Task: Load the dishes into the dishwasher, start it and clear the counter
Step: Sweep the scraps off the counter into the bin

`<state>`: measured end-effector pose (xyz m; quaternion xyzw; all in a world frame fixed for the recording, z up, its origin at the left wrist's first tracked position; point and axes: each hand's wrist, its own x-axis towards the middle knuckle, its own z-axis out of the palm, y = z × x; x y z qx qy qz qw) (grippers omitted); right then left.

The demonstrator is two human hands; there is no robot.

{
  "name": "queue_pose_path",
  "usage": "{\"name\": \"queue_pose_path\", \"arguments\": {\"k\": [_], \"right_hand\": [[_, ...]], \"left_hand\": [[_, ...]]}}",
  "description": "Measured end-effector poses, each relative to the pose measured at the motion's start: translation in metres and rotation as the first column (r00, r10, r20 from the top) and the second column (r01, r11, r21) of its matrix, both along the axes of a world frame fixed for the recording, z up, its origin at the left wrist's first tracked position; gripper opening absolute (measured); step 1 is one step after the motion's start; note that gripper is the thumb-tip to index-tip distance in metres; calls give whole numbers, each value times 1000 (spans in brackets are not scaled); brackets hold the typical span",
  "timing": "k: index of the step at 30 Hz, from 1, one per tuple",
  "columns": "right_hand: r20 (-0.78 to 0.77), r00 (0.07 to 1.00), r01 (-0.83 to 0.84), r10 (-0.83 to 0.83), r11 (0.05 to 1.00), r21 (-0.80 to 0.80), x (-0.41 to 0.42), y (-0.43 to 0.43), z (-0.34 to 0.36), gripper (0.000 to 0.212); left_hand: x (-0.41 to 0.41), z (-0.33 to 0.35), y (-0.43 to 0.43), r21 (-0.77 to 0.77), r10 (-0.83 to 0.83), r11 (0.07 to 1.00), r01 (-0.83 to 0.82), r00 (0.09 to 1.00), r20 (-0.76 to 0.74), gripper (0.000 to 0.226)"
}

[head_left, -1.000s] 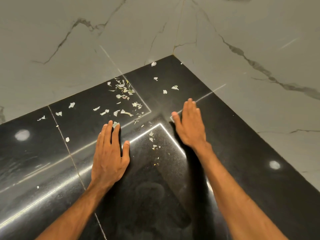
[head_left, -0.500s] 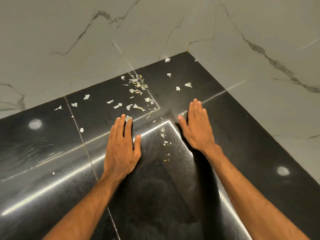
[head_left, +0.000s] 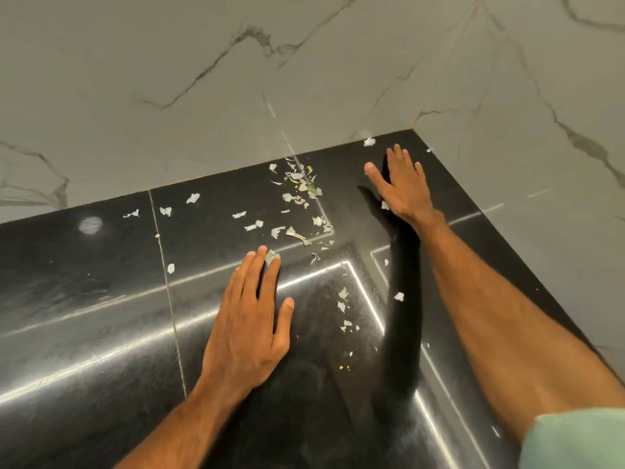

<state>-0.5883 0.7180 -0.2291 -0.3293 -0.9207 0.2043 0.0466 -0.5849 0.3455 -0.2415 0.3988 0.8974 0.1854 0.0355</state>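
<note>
Now, my left hand and right hand lay flat, empty, on the worktop; hasty sweeping could flick scraps over its edge.

Flat on tabletop: left hand in front, right hand behind near wall corner; scraps scattered between.

The counter is polished black stone, glossy and finely speckled, mirroring strips of light. From 9 to 3 o'clock the wall is smooth, satin, marble-look tile. On the counter the scraps look dry and papery. At 5 o'clock is a sleeve of soft cloth.
</note>
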Motion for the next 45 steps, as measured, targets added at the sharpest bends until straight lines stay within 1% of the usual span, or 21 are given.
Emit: {"name": "queue_pose_path", "arguments": {"k": [3,6,8,9,10,12,13,15,17,19,20,23,25,29,31,33,36,39,42,44,45], "right_hand": [[-10,984,-175,175,984,22,-4,-20,0,87],[7,909,-416,416,907,68,24,-54,-3,77],[-56,859,-509,509,860,13,46,-68,0,69],[-125,855,-511,503,858,-49,54,-70,3,63],[-203,867,-482,455,870,-106,59,-68,6,59],[-317,905,-332,284,937,-107,58,-53,13,53],[-336,922,-233,192,969,-85,54,-43,16,54],[-288,957,-55,29,995,-81,42,-17,17,63],[-180,979,78,-93,993,-88,28,12,11,81],[-109,982,154,-155,988,-18,11,35,1,99],[-79,983,169,-167,985,21,3,41,-4,101],[-15,988,156,-155,981,118,-20,39,-7,93],[10,991,129,-131,985,115,-38,34,-3,91],[-11,996,93,-92,993,74,-67,19,-5,95],[13,999,52,-53,996,79,-67,7,-6,91],[11,1000,-10,9,994,108,-61,-2,-6,88],[-42,988,-139,145,983,120,-44,-22,-2,89],[-49,970,-235,240,969,78,-19,-48,-5,74],[-57,945,-319,323,945,75,11,-70,-4,69],[-82,935,-341,344,939,51,27,-79,1,63],[-117,933,-336,340,941,50,31,-80,6,56]], "left_hand": [[-1,1,1,-3,-5,1000,5,1000,7,66],[-1,3,1,-4,-5,1000,5,1000,13,66],[0,4,1,-10,-4,1000,4,1000,15,66],[0,4,1,-13,-5,1000,5,1000,15,66],[0,4,1,-15,-5,1000,5,1000,13,66],[0,5,1,-16,-5,1000,5,1000,9,65],[1,5,1,-16,-5,1000,5,1000,8,65],[0,5,1,-13,-5,1000,5,1000,11,65],[0,4,1,-8,-4,1000,4,1000,13,66],[0,3,0,1,-2,1000,2,1000,15,65],[0,3,0,6,-1,1000,1,1000,19,65],[0,2,1,10,-1,1000,1,1000,23,66],[0,2,1,3,-3,1000,3,1000,22,65],[-1,2,1,9,1,1000,-1,1000,29,65],[-1,2,1,9,1,1000,-1,1000,25,65],[0,2,1,5,-1,1000,1,1000,22,64],[0,2,1,6,-2,1000,2,1000,17,64],[1,4,1,10,4,1000,-4,1000,13,64],[1,4,1,5,6,1000,-7,1000,13,65],[0,3,1,4,7,1000,-7,1000,15,65],[0,3,1,6,9,1000,-9,1000,17,65]]}}
